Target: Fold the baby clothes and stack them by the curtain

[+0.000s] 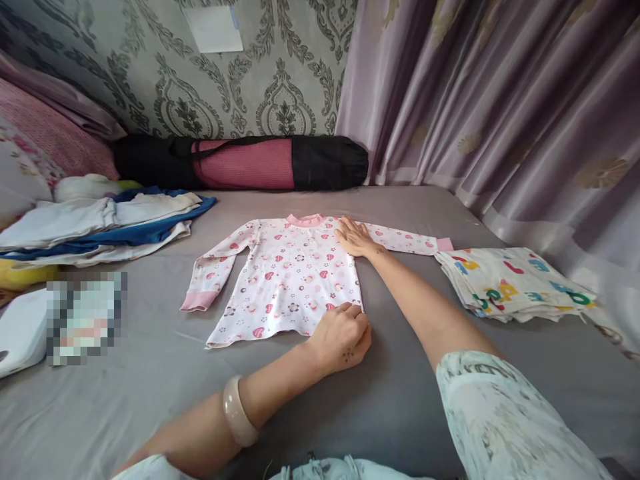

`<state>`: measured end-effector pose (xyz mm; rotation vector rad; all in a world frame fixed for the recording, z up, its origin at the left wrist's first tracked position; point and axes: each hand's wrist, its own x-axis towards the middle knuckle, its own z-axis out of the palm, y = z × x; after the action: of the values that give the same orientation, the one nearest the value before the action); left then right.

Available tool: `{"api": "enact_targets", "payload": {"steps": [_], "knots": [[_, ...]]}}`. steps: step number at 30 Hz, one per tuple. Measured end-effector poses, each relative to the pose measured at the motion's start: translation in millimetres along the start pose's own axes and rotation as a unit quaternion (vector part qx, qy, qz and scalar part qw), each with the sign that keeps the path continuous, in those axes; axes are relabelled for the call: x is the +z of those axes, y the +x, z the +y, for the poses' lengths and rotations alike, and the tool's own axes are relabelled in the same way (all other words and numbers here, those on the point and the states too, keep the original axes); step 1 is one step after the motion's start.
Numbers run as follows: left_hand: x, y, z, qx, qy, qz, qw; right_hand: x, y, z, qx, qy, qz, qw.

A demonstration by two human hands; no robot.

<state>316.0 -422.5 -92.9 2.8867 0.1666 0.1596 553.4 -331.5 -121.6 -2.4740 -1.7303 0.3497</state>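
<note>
A small white long-sleeved shirt (290, 273) with pink hearts and flowers lies spread on the grey bed sheet, its pink collar at the far side. One sleeve stretches out to the right, while the other bends down at the left. My left hand (343, 337), with a pale bangle on its wrist, is closed on the shirt's lower right corner. My right hand (355, 237) rests flat on the shirt's right shoulder, fingers spread. The fingertips of my left hand are partly hidden behind its knuckles.
Folded cloth with colourful prints (515, 280) lies at the right. Stacked white and blue clothes (105, 220) are at the left, above a white object (27, 330) and a blurred-out item (87, 320). A black and pink rolled bag (243, 163) lies along the wall, beside purple curtains (475, 100).
</note>
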Motion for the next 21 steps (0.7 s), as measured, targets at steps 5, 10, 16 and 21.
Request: {"api": "enact_targets", "payload": {"steps": [5, 10, 16, 21], "knots": [[-3, 1, 3, 0.008, 0.004, -0.005, 1.0, 4, 3, 2, 0.002, -0.039, 0.024, 0.999], [0, -9, 5, -0.012, 0.021, -0.001, 1.0, -4, -6, -13, 0.015, -0.063, 0.029, 0.997], [14, -24, 0, -0.005, -0.006, -0.002, 1.0, 4, -10, -57, -0.071, -0.056, 0.048, 0.995], [11, -26, 1, 0.0, -0.024, -0.032, 0.999, 13, 17, -66, -0.037, -0.035, 0.035, 0.998]]}}
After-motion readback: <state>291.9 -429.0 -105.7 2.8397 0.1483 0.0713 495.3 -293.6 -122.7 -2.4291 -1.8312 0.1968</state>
